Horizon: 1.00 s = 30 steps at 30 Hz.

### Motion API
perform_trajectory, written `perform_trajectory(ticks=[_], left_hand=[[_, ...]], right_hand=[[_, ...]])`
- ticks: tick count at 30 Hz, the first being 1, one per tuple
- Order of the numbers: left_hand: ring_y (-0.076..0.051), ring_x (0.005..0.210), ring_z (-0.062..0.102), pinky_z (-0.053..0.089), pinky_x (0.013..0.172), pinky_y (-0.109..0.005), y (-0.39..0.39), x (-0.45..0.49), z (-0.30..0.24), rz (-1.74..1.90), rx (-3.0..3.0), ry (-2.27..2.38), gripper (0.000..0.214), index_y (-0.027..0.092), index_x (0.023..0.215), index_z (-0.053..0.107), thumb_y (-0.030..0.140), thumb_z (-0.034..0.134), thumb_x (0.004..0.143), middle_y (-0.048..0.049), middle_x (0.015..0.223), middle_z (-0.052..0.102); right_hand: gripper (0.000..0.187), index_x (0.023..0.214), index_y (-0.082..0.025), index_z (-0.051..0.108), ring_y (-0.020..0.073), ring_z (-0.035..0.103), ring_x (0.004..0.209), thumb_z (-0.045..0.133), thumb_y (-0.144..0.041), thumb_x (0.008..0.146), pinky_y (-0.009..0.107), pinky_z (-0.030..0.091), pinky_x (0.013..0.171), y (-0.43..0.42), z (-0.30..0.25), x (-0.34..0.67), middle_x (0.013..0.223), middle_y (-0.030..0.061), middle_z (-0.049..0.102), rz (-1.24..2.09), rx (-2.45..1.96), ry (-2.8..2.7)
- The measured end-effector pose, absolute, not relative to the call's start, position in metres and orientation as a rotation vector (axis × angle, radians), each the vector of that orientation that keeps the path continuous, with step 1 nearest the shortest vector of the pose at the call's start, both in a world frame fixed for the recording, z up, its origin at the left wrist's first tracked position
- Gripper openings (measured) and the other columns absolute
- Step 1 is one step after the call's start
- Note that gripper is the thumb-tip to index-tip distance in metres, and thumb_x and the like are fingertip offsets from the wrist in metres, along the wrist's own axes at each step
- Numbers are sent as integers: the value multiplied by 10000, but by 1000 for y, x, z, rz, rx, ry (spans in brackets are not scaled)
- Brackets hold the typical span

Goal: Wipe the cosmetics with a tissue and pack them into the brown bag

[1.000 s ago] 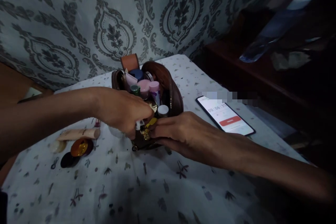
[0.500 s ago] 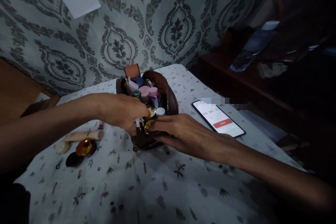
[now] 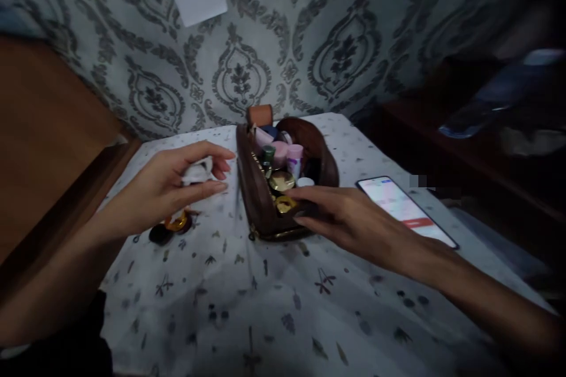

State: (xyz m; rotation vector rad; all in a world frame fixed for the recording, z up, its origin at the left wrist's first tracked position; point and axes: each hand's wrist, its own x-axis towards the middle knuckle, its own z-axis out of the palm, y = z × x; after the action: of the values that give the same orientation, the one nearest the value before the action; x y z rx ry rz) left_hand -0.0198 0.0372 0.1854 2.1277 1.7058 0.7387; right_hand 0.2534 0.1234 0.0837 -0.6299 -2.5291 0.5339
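Observation:
A brown leather pouch (image 3: 257,200) stands open on the patterned cloth, packed with small bottles, jars and gold-lidded compacts (image 3: 282,181). My right hand (image 3: 340,218) rests against the pouch's near end, fingers stretched flat onto its rim beside a gold piece. My left hand (image 3: 170,188) hovers just left of the pouch, fingers pinched round a small white crumpled thing (image 3: 196,172) that I cannot make out. Below that hand lie a gold-and-dark round compact (image 3: 177,222) and a black lid (image 3: 160,234).
A phone (image 3: 405,210) with a lit screen lies right of the pouch. The table cloth (image 3: 265,306) is pale with small leaf prints. A wooden headboard (image 3: 48,141) stands at the left. A dark shelf with a plastic bottle (image 3: 495,94) sits at the right.
My left hand has drawn away from the pouch to the left, carrying the white thing. The camera swung left. My right hand stays on the pouch's near end.

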Motion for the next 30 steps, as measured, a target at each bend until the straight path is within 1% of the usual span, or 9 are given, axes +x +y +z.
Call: perform_trajectory(ticks=[4, 7, 11, 13, 15, 18, 25, 28, 30], left_hand=[[-174, 887, 644, 493, 772, -254, 1, -83, 153, 1136, 1669, 2030, 411, 194, 1050, 678, 502, 709, 779, -36, 921, 700], [-124, 650, 568, 425, 565, -214, -27, -127, 116, 1380, 1206, 2199, 500, 174, 1028, 641, 578, 694, 739, -28, 872, 689], [-99, 538, 473, 332, 468, -206, -56, -152, 66, 1292, 1150, 2426, 523, 183, 1095, 610, 625, 567, 819, -2, 825, 655], [-133, 633, 545, 418, 551, -233, -64, -151, 43, 1216, 1234, 2475, 501, 188, 1129, 591, 605, 490, 872, -19, 879, 667], [-193, 903, 629, 509, 785, -314, -70, -145, 21, 1159, 1393, 2455, 455, 185, 1134, 587, 554, 444, 909, -66, 1057, 677], [-243, 1179, 572, 447, 1034, -419, -76, -138, -7, 1024, 1603, 2414, 412, 194, 1232, 559, 465, 424, 951, -108, 1240, 619], [-248, 1166, 566, 469, 1027, -437, -84, -134, -25, 978, 1734, 2444, 399, 200, 1311, 505, 401, 440, 972, -114, 1233, 594], [-260, 1161, 575, 475, 1027, -454, -84, -136, -25, 994, 1729, 2419, 413, 194, 1287, 521, 442, 434, 968, -116, 1223, 609], [-274, 1166, 577, 471, 1037, -476, -85, -139, -27, 1015, 1727, 2406, 439, 193, 1272, 530, 485, 428, 960, -118, 1218, 618]], right_hand=[[214, 1166, -240, 649, 121, 676, 680, 564, -287, 975, 222, 513, 555, 110, 89, 258, 997, 56, 742, 393, -609, -2277], [145, 1092, -286, 650, 95, 672, 690, 542, -317, 999, 193, 497, 527, 93, 92, 260, 923, 50, 737, 304, -608, -2177], [139, 1087, -278, 627, 86, 704, 727, 510, -256, 1015, 164, 517, 560, 70, 86, 245, 898, 42, 749, 348, -404, -2240], [140, 1059, -244, 627, 100, 710, 728, 509, -197, 1003, 170, 530, 594, 60, 79, 230, 869, 40, 746, 452, -287, -2279], [139, 996, -210, 649, 107, 691, 671, 519, -163, 980, 185, 515, 581, 52, 70, 212, 807, 34, 725, 587, -238, -2314], [185, 949, -175, 696, 107, 671, 649, 512, -165, 962, 194, 493, 589, 43, 53, 186, 787, 37, 713, 806, -274, -2385], [188, 973, -165, 731, 164, 673, 753, 570, -227, 897, 264, 495, 693, 50, 24, 116, 898, 63, 745, 1118, -586, -2377], [245, 1090, -134, 696, 174, 660, 785, 552, -222, 912, 284, 496, 754, 58, 28, 71, 916, 71, 727, 1089, -802, -2372], [280, 1170, -130, 656, 193, 648, 958, 523, -228, 944, 303, 479, 878, 64, 34, 40, 1082, 96, 697, 958, -939, -2392]])
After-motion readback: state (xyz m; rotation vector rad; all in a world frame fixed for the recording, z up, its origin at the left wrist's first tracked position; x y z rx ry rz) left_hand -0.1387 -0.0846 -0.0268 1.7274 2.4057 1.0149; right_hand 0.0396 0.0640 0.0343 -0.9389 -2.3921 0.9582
